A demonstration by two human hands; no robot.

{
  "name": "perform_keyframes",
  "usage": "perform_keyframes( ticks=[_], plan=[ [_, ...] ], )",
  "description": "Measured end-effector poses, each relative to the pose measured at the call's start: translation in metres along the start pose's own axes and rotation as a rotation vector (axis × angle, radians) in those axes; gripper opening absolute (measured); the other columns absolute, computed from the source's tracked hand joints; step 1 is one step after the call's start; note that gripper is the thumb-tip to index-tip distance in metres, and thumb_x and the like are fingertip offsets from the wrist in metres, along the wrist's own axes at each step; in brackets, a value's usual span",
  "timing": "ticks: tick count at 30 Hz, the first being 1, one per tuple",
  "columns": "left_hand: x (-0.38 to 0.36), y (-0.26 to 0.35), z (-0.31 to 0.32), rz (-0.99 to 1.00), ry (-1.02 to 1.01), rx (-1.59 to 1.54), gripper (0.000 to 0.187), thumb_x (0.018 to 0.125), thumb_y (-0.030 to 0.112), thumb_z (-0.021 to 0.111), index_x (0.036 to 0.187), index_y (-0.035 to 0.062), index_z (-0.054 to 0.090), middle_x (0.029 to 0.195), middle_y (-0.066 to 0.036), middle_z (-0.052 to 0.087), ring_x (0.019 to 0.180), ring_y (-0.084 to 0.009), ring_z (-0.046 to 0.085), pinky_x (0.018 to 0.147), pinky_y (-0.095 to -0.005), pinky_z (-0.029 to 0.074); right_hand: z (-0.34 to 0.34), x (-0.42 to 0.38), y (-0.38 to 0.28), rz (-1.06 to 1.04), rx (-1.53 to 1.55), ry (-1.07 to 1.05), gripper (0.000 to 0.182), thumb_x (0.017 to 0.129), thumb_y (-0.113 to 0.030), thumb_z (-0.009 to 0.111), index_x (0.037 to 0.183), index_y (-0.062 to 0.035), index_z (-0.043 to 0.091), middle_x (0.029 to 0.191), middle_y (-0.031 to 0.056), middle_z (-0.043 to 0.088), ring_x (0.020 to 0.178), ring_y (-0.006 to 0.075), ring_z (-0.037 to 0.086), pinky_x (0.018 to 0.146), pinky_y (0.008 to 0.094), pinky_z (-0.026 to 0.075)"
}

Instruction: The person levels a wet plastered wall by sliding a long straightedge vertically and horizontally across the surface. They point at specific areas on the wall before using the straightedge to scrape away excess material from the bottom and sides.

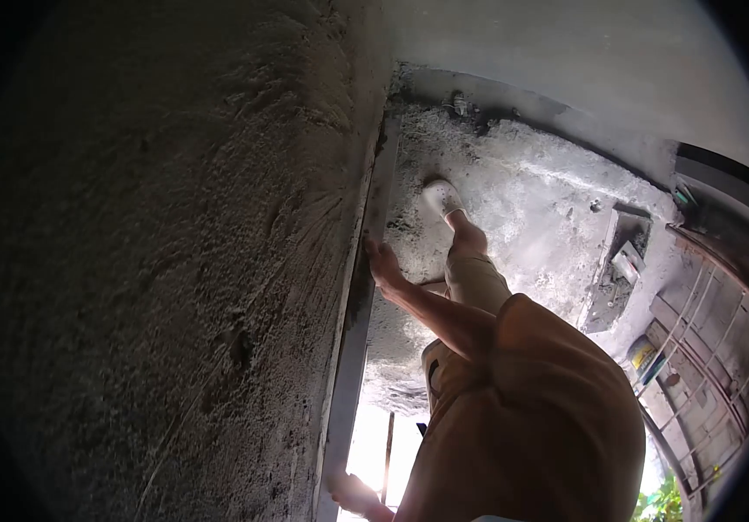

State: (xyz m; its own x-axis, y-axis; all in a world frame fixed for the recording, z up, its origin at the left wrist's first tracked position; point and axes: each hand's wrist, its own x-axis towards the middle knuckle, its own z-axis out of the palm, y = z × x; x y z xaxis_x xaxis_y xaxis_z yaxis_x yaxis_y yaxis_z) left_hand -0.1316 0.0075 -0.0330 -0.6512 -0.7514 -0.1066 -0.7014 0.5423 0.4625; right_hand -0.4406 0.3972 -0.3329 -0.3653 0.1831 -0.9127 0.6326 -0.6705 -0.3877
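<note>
A long, straight grey bar (353,357) lies against the rough, plastered wall (218,261). My right hand (385,266) grips its edge around the middle of the view, with the fingertips at the side facing the wall. Near the bottom edge, my left hand (354,494) holds the same bar lower down, partly washed out by bright light. The wall beside the bar shows coarse, streaked wet-looking material.
My leg and a light-coloured shoe (441,197) are on the dusty grey floor (522,187). A shallow tray (605,300) with a trowel-like tool (628,261) lies to the right. Beyond are a bucket (642,355) and metal bars (709,335).
</note>
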Motion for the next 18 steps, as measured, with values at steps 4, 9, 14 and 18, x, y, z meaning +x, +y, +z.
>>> perform_keyframes(
  ticks=[4, 9, 14, 18],
  plan=[
    [-0.003, -0.004, -0.006, 0.053, -0.021, 0.110, 0.037, 0.097, 0.026, 0.053, 0.123, -0.0001, 0.056, 0.120, -0.015, 0.062, 0.107, -0.0266, 0.061, 0.095, -0.0379, 0.049, 0.025, -0.053, 0.018, -0.137, -0.076, 0.024, 0.050, 0.099, -0.041, 0.047, 0.119, 0.0042, 0.051, 0.110, 0.0178, 0.061, 0.103, 0.0238, 0.055, 0.089, 0.0377, 0.043],
    [0.003, -0.005, 0.010, 0.196, -0.122, 0.219, 0.037, 0.099, 0.026, 0.050, 0.123, -0.0010, 0.058, 0.123, -0.015, 0.062, 0.111, -0.0249, 0.060, 0.102, -0.0375, 0.047, 0.029, -0.014, 0.035, -0.220, -0.003, 0.088, 0.050, 0.099, -0.041, 0.048, 0.117, 0.0053, 0.051, 0.103, 0.0154, 0.061, 0.098, 0.0210, 0.056, 0.083, 0.0362, 0.045],
    [-0.010, 0.031, 0.099, -0.058, -0.188, -0.418, 0.035, 0.098, 0.021, 0.052, 0.123, -0.0023, 0.057, 0.125, -0.016, 0.061, 0.115, -0.0258, 0.058, 0.105, -0.0377, 0.043, 0.011, 0.138, 0.059, -0.232, -0.089, 0.182, 0.054, 0.098, -0.044, 0.047, 0.112, 0.0058, 0.058, 0.098, 0.0157, 0.064, 0.091, 0.0200, 0.058, 0.078, 0.0363, 0.046],
    [-0.021, 0.058, 0.118, 0.089, -0.267, 0.290, 0.035, 0.095, 0.022, 0.056, 0.123, 0.0001, 0.057, 0.123, -0.017, 0.062, 0.113, -0.0275, 0.060, 0.103, -0.0401, 0.045, -0.004, 0.157, 0.022, -0.115, -0.130, 0.112, 0.062, 0.098, -0.051, 0.041, 0.120, 0.0057, 0.056, 0.109, 0.0205, 0.063, 0.102, 0.0264, 0.059, 0.085, 0.0394, 0.045]
  ],
)
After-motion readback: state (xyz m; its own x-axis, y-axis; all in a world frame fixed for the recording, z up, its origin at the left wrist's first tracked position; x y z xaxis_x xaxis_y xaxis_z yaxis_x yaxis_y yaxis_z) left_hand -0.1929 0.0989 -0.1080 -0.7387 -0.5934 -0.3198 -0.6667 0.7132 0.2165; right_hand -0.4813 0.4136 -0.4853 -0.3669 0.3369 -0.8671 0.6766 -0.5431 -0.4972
